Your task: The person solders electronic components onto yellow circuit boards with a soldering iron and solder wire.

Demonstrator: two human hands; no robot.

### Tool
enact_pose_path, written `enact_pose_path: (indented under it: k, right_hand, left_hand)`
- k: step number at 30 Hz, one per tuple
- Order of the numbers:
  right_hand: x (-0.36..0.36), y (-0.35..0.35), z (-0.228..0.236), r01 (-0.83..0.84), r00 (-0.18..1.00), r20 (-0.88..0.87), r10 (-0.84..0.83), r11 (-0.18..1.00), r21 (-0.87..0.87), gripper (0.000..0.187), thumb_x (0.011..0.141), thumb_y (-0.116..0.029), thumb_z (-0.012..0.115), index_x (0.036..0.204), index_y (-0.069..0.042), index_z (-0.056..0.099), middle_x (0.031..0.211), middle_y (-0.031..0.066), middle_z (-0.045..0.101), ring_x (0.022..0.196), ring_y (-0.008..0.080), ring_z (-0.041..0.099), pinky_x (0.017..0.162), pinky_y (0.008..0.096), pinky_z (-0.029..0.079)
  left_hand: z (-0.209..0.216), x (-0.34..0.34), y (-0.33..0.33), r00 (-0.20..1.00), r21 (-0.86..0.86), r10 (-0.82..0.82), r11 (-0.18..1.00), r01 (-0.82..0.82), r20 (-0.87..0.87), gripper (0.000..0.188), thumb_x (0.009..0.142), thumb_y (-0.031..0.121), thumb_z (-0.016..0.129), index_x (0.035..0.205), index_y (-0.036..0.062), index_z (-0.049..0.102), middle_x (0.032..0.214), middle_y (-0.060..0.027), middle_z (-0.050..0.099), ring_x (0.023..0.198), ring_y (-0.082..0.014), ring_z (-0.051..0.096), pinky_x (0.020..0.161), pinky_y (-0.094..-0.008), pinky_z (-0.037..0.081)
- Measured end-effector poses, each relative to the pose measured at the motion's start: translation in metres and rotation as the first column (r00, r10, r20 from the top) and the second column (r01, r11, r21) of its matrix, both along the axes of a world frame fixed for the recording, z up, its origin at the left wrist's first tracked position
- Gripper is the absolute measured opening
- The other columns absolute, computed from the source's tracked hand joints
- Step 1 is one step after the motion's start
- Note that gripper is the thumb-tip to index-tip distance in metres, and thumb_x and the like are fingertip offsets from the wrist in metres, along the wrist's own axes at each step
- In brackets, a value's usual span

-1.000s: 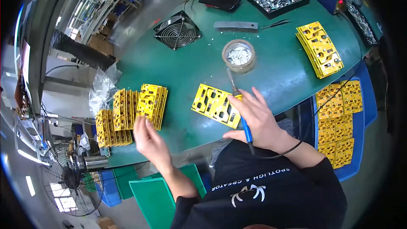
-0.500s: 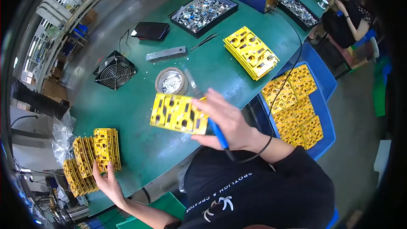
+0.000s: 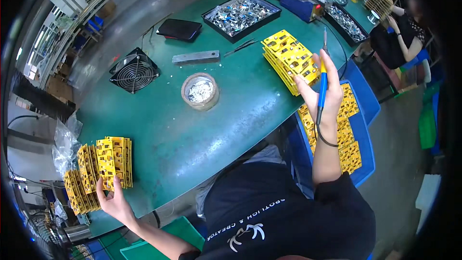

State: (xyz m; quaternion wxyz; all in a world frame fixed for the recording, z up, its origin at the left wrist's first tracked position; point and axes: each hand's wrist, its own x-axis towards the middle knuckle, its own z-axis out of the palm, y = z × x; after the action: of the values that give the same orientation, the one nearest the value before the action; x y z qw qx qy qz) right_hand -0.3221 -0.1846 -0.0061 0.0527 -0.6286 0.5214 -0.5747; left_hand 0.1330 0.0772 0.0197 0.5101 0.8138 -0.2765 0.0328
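My right hand (image 3: 332, 106) grips a soldering iron (image 3: 322, 91) with a blue and yellow handle, its metal tip pointing up and away. The thumb of that hand is at the near edge of a stack of yellow circuit boards (image 3: 288, 54) on the right of the table; whether it presses on them I cannot tell. Over at the left, my left hand (image 3: 117, 207) has its thumb and finger closed about the lower end of a yellow circuit board (image 3: 110, 156). That board stands on edge at the front of a row, beside more upright yellow boards (image 3: 79, 190).
A round pot of solder bits (image 3: 185, 94) sits mid-table, with a metal bar (image 3: 196, 58), tweezers (image 3: 240, 47) and a phone (image 3: 179, 29) beyond. A fan (image 3: 134, 73) stands left. Parts trays (image 3: 219, 31) and a soldering station (image 3: 299, 4) lie farther back. A blue bin (image 3: 368, 151) holds boards. Another person (image 3: 406, 38) sits far right.
My right hand has moved right and away, from mid-table to the right stack. The board it held is out of it, and the iron now points up. My left hand stays at the upright boards.
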Motion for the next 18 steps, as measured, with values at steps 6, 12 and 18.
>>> enact_pose_path:
  k: [6, 12, 18]
  right_hand:
    - [-0.001, 0.001, -0.002, -0.008, 1.0, -0.014, 0.01, 0.995, 0.101, 0.077, 0.077, -0.016, 0.092, 0.145, -0.001, 0.058, 0.129, 0.0239, 0.07, 0.12, 0.0388, 0.068, 0.109, 0.0456, 0.05]
    - [0.007, 0.005, 0.003, 0.076, 0.981, -0.178, -0.084, 0.996, -0.05, 0.078, 0.072, -0.015, 0.095, 0.141, -0.002, 0.062, 0.134, 0.0238, 0.067, 0.123, 0.0405, 0.067, 0.107, 0.0444, 0.052]
    - [0.046, 0.04, 0.005, -0.298, 0.953, 0.015, 0.303, 0.944, -0.138, 0.066, 0.075, -0.003, 0.091, 0.135, 0.002, 0.065, 0.121, 0.0207, 0.074, 0.112, 0.0365, 0.071, 0.102, 0.0422, 0.055]
  left_hand:
    - [-0.002, -0.012, 0.002, 0.998, -0.116, -0.057, 0.992, 0.056, -0.005, 0.052, 0.097, 0.004, 0.077, 0.144, -0.0042, 0.056, 0.111, -0.0127, 0.075, 0.081, -0.0058, 0.063, 0.068, -0.0201, 0.046]
    - [-0.005, -0.048, 0.001, 0.986, -0.103, -0.151, 0.984, 0.143, -0.069, 0.054, 0.093, -0.004, 0.078, 0.143, -0.0028, 0.058, 0.126, -0.0109, 0.07, 0.089, -0.0087, 0.066, 0.074, -0.0213, 0.052]
    - [-0.015, -0.106, -0.026, 0.951, 0.058, -0.306, 0.95, 0.308, -0.036, 0.053, 0.077, 0.003, 0.092, 0.124, -0.0033, 0.068, 0.136, -0.0153, 0.063, 0.118, -0.0235, 0.064, 0.093, -0.0309, 0.054]
